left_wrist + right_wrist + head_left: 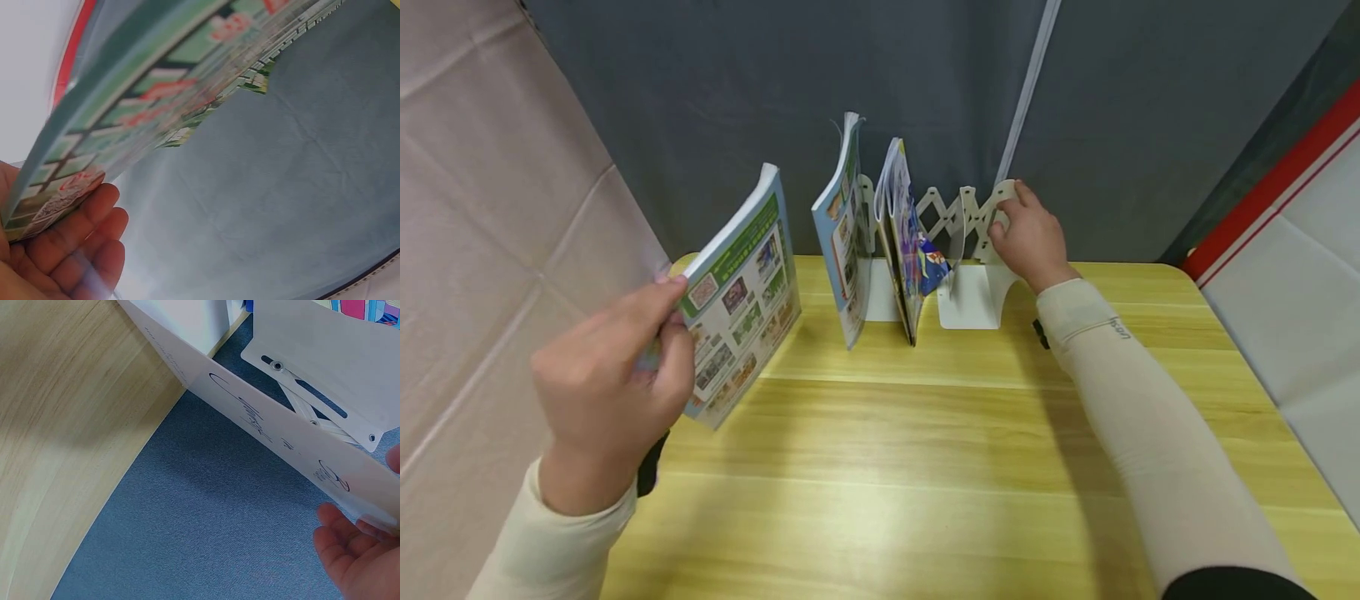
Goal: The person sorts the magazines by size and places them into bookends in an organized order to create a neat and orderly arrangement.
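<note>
My left hand (pixel 613 379) grips a thin booklet (pixel 741 292) with a green and blue cover, held tilted above the left part of the wooden table (pixel 925 467). In the left wrist view the same booklet (pixel 156 94) fills the top, with my fingers (pixel 81 244) under its edge. At the table's back stands a white expanding book rack (pixel 958 250). My right hand (pixel 1028 237) holds its right end plate (pixel 294 444) by the top. Two booklets stand in the rack: a blue one (pixel 844 242) on the left and a colourful one (pixel 904 242) beside it.
A grey fabric wall (pixel 850 83) rises directly behind the rack. A beige cloth panel (pixel 490 208) closes the left side. At the right a white panel with a red stripe (pixel 1285 217) borders the table.
</note>
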